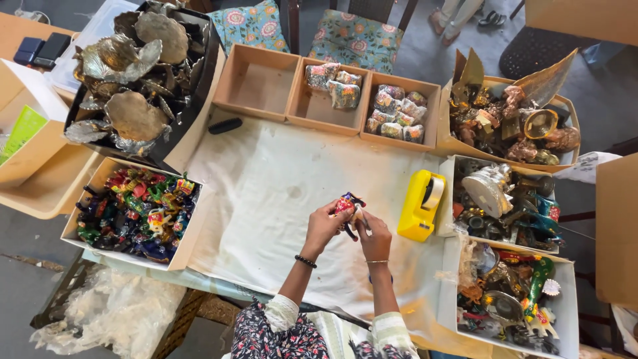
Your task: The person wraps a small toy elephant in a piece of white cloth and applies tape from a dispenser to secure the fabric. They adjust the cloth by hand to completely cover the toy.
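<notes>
Both my hands hold one small painted figurine (347, 204), red, blue and black, above the white cloth (266, 193) on the table. My left hand (323, 226) grips it from the left with a dark bead bracelet on the wrist. My right hand (374, 237) pinches it from the right, a thin bangle on that wrist. A yellow tape dispenser (421, 204) stands just right of my hands.
A box of colourful figurines (136, 213) sits at the left, a black crate of metal leaf dishes (136, 73) behind it. Three brown trays (256, 83) line the back, two holding wrapped items (397, 110). Boxes of brass and painted ornaments (508, 119) fill the right side.
</notes>
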